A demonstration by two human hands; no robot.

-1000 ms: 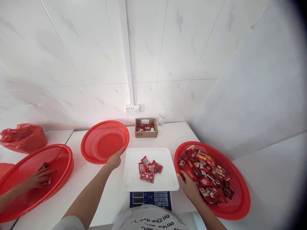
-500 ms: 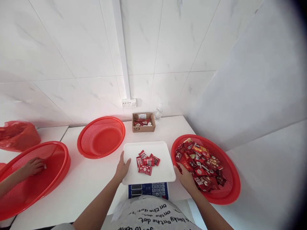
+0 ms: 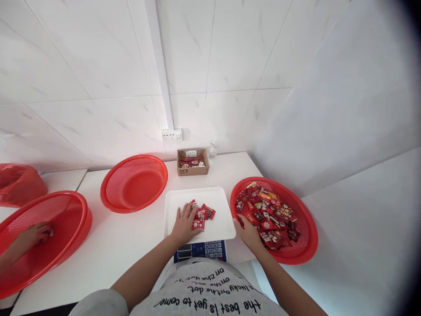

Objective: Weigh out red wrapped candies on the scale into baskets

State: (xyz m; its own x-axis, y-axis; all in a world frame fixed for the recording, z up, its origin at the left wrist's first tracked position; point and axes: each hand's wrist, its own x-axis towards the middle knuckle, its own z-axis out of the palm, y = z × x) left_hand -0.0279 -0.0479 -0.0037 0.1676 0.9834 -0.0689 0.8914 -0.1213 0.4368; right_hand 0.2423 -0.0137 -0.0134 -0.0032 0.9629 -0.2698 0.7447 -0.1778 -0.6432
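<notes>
My left hand [image 3: 184, 223] lies over several small red wrapped snack packets [image 3: 198, 224] on a white scale tray [image 3: 217, 197]. Its fingers are spread and touch the packets, covering some of them. My right hand [image 3: 247, 230] is at the tray's right edge, its thumb against the tray corner and the other fingers beside the rim of a red basket. That red mesh basket [image 3: 309, 239] is filled with mixed red and brown snack packets [image 3: 272, 215]. Below the tray shows the scale's blue keypad [image 3: 200, 251].
An open cardboard box [image 3: 193, 170] with red packets stands at the back, beside a clear plastic item [image 3: 212, 150]. An unfilled red basket [image 3: 134, 184] is left of the tray. Another person's hand [image 3: 34, 235] reaches into a larger red basket [image 3: 77, 217]. A red bag [image 3: 19, 184] lies behind it.
My left hand has left the tray's left edge and moved right onto the packets. My right hand stays at the right edge. The view has shifted slightly.
</notes>
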